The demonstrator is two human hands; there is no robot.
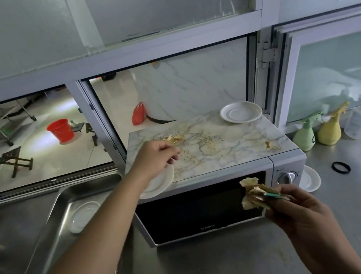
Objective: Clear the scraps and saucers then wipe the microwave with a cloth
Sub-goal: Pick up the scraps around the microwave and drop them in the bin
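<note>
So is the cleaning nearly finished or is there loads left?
Barely started. One saucer already sits in the sink. The right hand holds scraps; the left hand reaches for more. Crumbs and two saucers remain on the microwave. No wiping yet.

I see pale scraps and crumbs strewn across the marble-patterned top of the microwave, with white saucers at its back-right and front-left corners.
</note>
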